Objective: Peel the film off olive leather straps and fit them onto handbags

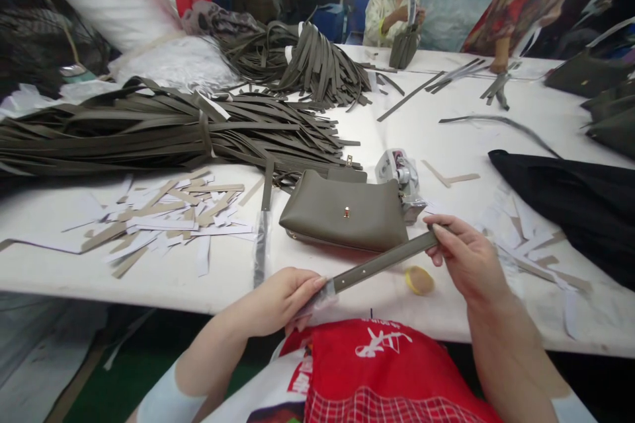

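Note:
Between my two hands stretches an olive-grey strap (384, 264) with small holes near its left part. My left hand (292, 294) pinches its lower left end, where clear plastic film wraps it. The upper right end is gripped between the thumb and fingers of my right hand (464, 254). Just beyond the strap, an olive-grey handbag (347, 208) with a small gold clasp lies on the white table (228, 294). Another strap (261, 238), partly in plastic, lies left of the bag. A yellow-rimmed round item (419, 281) sits below the strap, near my right hand.
Bundled dark straps (149, 129) cover the left side, with another bundle (322, 66) behind. Paper strips (183, 211) are scattered at left. A small device (399, 172) stands behind the bag. Black cloth (570, 198) lies at right. Across the table a person (389, 10) handles a bag.

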`<state>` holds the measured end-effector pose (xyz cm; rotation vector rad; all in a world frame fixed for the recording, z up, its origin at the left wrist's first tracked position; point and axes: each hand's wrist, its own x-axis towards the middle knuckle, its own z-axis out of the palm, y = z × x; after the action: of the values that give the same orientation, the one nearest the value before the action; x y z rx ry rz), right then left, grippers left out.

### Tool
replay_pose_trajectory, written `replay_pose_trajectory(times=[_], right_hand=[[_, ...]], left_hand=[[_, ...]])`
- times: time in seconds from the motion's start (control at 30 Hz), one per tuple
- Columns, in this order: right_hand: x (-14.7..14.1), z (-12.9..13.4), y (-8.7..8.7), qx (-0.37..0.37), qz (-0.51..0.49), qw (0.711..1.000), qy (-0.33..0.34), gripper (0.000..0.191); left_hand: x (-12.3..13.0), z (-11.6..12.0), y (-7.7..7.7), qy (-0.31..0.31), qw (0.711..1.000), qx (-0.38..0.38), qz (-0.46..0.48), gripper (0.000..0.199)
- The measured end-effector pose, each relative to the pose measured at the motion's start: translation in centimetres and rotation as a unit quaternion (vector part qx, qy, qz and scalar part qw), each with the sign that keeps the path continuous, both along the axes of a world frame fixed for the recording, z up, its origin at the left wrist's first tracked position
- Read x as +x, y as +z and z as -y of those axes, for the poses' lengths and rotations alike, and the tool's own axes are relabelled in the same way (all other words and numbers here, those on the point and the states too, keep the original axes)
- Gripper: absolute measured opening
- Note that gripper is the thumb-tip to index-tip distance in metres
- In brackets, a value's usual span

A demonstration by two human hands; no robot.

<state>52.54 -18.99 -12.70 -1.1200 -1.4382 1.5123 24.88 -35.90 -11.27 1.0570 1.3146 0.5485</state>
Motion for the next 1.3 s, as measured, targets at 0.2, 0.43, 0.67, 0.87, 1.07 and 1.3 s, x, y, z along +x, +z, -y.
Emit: replay_pose_trajectory(times=[0.2,0.43,0.67,0.87,1.07,1.3], right_hand=[[0.2,0.1,0.2,0.054,0.010,0.998,-0.035,0.036],[0.1,0.7,0.4,-0.010,-0.056,0.997,-0.061,0.050],[-1.2,2.7,-0.3,-0.032,-0.036,0.999,-0.007,0.035],[-2.3,4.5,-0.2,-0.051,-0.033,0.998,0.029,0.037],[-2.6,5.0,-0.6,-0.070,-0.032,0.996,0.054,0.039],[-2.9,5.3,-0.8,-0.089,-0.023,0.993,0.074,0.045]], left_hand=[[2.1,-1.0,-1.6,0.014,0.991,-0.062,0.115,0.049],[3.1,-2.1,-1.7,0.013,0.984,-0.086,0.156,0.049],[4.0,-2.7,-2.4,0.016,0.980,-0.093,0.178,0.050],[4.2,-2.8,-2.8,0.016,0.983,-0.079,0.166,0.057],[4.1,-2.6,-2.8,0.022,0.984,-0.098,0.150,0.054],[4.4,-2.9,-2.5,0.026,0.983,-0.094,0.156,0.057]])
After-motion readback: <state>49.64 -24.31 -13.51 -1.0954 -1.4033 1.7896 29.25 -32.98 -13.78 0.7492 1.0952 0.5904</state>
